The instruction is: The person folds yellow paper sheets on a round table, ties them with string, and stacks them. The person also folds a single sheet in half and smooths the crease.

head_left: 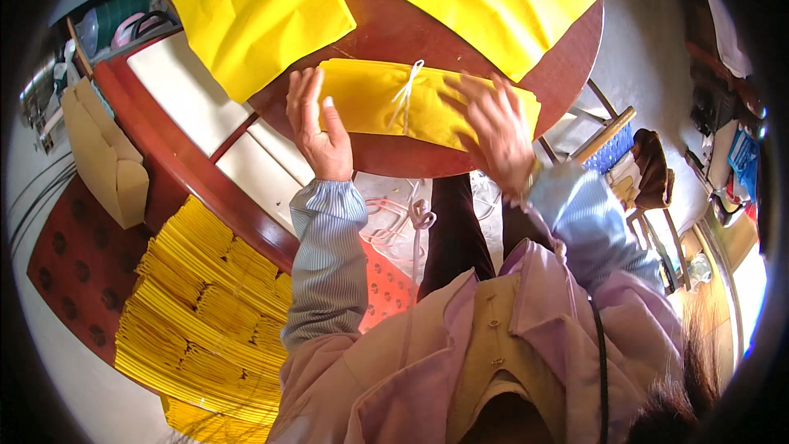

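Note:
A flat bundle of folded yellow sheets (370, 97), which look like cloth or paper, lies across the near part of a round reddish-brown table (386, 158). White string (406, 97) wraps its middle and is tied on top in a loose-ended knot. At the bundle's left end is my left hand (319, 127), its fingers stretched upward and the thumb apart. Over the right end spreads my right hand (499, 127), slightly blurred, fingers apart and palm down. Whether that palm presses on the bundle I cannot tell. Neither hand grips anything.
Larger yellow sheets lie on the table at far left (263, 20) and far right (509, 0). Stacked yellow bundles (209, 312) fill the lower left, near a cardboard box (103, 152) and a red-framed cabinet (189, 156). A stool with blue (610, 148) stands right.

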Motion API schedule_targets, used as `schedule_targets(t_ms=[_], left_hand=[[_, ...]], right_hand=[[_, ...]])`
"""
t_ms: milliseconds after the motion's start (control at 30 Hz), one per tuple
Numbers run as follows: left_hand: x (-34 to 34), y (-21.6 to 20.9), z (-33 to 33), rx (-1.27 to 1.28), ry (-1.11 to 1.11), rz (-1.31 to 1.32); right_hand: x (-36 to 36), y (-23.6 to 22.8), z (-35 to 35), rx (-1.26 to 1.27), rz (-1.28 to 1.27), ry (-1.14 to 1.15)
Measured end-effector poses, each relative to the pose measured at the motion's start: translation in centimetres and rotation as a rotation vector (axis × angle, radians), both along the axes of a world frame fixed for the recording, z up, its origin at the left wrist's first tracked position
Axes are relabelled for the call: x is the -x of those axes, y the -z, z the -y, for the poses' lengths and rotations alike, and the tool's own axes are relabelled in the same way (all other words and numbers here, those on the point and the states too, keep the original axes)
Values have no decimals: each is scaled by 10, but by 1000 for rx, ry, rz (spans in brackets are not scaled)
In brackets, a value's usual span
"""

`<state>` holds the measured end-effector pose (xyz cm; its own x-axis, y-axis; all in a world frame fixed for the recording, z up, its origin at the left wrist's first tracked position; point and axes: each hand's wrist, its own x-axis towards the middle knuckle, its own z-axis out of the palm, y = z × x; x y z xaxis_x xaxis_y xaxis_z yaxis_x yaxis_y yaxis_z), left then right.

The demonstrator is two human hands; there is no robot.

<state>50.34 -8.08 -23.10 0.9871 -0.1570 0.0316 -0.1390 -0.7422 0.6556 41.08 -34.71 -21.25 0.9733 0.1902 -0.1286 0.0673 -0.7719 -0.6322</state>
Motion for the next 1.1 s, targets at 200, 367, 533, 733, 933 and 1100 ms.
schedule_targets(t_ms=[200, 367, 533, 733, 933, 1100], left_hand=[[-14, 36, -22, -374, 329, -51], [-26, 59, -26, -440, 464, -11], [-28, 66, -28, -461, 477, -19], [50, 68, -31, 59, -532, 154], [156, 78, 53, 1161, -1050, -799], [132, 72, 92, 1219, -1076, -785]], right_hand=[[76, 14, -15, 101, -25, 37], [90, 59, -4, 262, -140, 74], [91, 68, -6, 306, -109, 49], [67, 21, 13, 263, -42, 128], [-41, 56, 23, -76, -170, -66], [-88, 99, 10, -250, -591, -118]])
